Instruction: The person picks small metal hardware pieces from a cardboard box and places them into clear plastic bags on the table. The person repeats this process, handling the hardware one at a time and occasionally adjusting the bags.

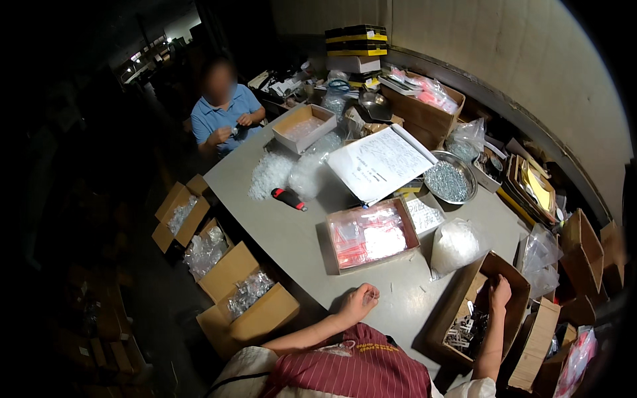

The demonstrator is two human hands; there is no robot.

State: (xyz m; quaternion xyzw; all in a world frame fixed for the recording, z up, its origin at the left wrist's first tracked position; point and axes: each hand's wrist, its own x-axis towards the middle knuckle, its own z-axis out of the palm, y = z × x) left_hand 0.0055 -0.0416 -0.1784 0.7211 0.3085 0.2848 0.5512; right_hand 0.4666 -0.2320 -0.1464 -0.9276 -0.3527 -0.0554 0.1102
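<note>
My left hand (pixel 360 302) rests at the near edge of the grey table (pixel 279 229), its fingers curled together around something too small to make out. My right hand (pixel 499 292) reaches into a deep cardboard box (pixel 438 323) on the right. Its fingers are drawn together near the box's far wall, and what they hold, if anything, is hidden. Dark and silvery metal parts (pixel 467 326) lie loose in that box, left of my right forearm. Ahead of my left hand is an open shallow box (pixel 330 247) of clear plastic bags with red edges. A few tiny pieces lie beside it.
A bag of white pieces (pixel 458 244), a metal bowl of small hardware (pixel 450 180), a clipboard with paper (pixel 381 162) and a red-black cutter (pixel 289 199) lie on the table. Open cartons (pixel 255 298) stand at left. Across the table, a person in blue (pixel 225 116) handles something small.
</note>
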